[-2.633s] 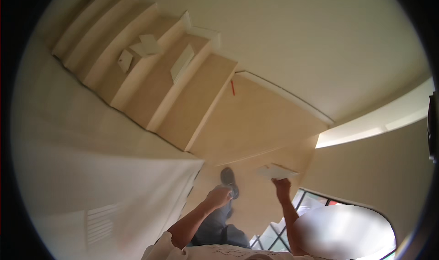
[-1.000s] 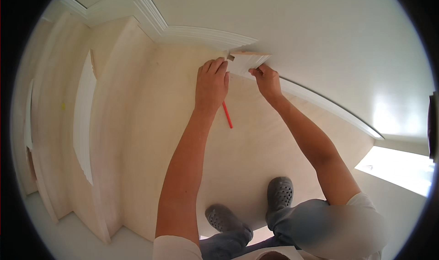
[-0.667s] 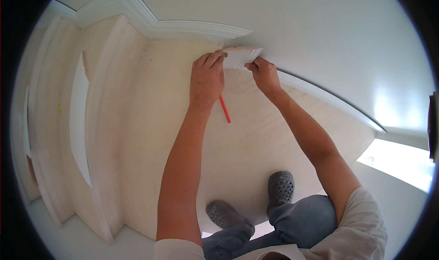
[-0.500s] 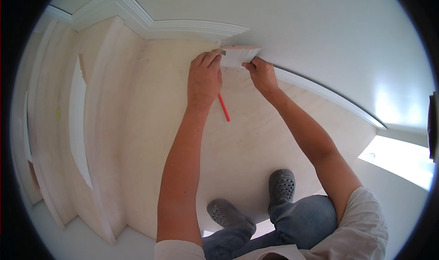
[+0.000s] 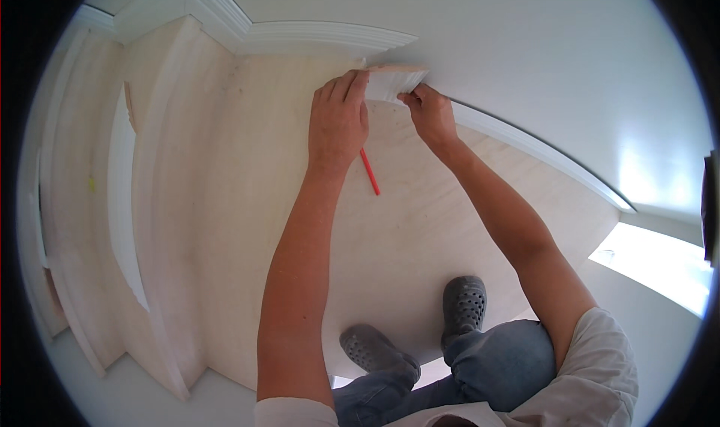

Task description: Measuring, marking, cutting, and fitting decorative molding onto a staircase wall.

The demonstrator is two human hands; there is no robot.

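A short piece of white skirting board [image 5: 386,86], with a grooved profile at one end and a bare wood edge, is held between my hands near the foot of the wall. My left hand [image 5: 340,119] is closed at its left end, fingertips against the edge; whatever lies under the palm is hidden. At the grooved right end, my right hand [image 5: 432,115] pinches the piece between thumb and fingers. A red pencil [image 5: 370,172] lies on the pale wooden floor [image 5: 300,224], close to my left wrist, its upper end hidden by the hand.
White skirting [image 5: 315,34] runs along the wall [image 5: 525,44] and steps down at the left. Another white strip [image 5: 540,148] follows the wall on the right. Wooden steps descend on the left, with a loose white board [image 5: 124,209] on one. My feet in grey clogs [image 5: 464,307] are below.
Both hands and the skirting piece sit slightly higher in view, as does the surrounding scene. A small metallic-looking thing at my left fingertips no longer shows.
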